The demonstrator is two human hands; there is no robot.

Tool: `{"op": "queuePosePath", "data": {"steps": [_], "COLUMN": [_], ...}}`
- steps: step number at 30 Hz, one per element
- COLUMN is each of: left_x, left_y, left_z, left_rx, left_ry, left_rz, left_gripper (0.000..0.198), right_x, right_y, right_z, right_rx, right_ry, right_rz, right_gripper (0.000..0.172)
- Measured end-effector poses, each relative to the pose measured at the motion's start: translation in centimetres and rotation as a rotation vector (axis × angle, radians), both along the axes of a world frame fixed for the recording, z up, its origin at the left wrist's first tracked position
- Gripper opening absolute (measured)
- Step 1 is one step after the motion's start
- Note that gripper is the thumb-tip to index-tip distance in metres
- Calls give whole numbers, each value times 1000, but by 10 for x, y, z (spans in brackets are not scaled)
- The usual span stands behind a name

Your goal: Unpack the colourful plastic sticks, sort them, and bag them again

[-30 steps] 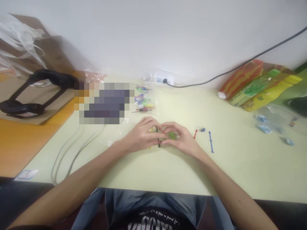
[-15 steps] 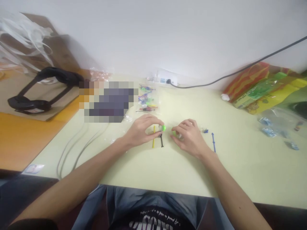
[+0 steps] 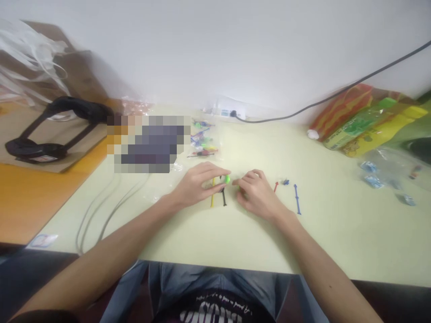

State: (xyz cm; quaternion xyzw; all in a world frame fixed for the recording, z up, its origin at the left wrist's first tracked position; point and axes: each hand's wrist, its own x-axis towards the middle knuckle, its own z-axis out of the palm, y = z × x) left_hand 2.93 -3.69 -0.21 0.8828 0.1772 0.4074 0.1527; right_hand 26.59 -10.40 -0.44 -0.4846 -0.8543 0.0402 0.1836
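Observation:
My left hand [image 3: 198,184] reaches in from the left, its thumb and fingertips closed on a small bright green piece [image 3: 227,179]. Under these fingers lie a yellow plastic stick [image 3: 212,199] and a black plastic stick [image 3: 224,198] on the table. Just across a narrow gap, my right hand [image 3: 255,194] is closed with curled fingers, the index tip pointing at the green piece. Whatever it holds, if anything, is hidden. Beyond its knuckles are a red stick with an arrow-shaped end [image 3: 276,186], a small dark blue piece [image 3: 286,182] and a blue stick [image 3: 297,199].
Bags of colourful plastic parts [image 3: 204,139] lie behind my left hand. A pixelated dark area [image 3: 151,143] and cables [image 3: 101,211] are at left, beside a black padded frame [image 3: 57,130]. Bottle-shaped packs [image 3: 362,125] and small blue packets [image 3: 373,181] sit at right.
My right hand has shifted slightly left and its fingers have curled in; the pale green thing seen at its fingertips is now out of sight. The view has moved a little.

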Motion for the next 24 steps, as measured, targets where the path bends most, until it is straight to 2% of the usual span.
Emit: {"op": "queuePosePath", "data": {"steps": [11,17,24], "left_x": [2,2,2], "left_y": [-2,-3,-4], "left_z": [2,1,2], "left_rx": [-24,-36,-57], "left_ry": [-3,-10,-2], "left_rz": [7,4,-16], "left_gripper": [24,21,21], "right_x": [1,1,6], "right_y": [2,2,-3], "right_z": [-1,8,21], "right_rx": [-46,-111,-143], "right_ry": [92,315,529], "right_rz": [-18,-63,-101], "right_gripper": [24,16,19]}}
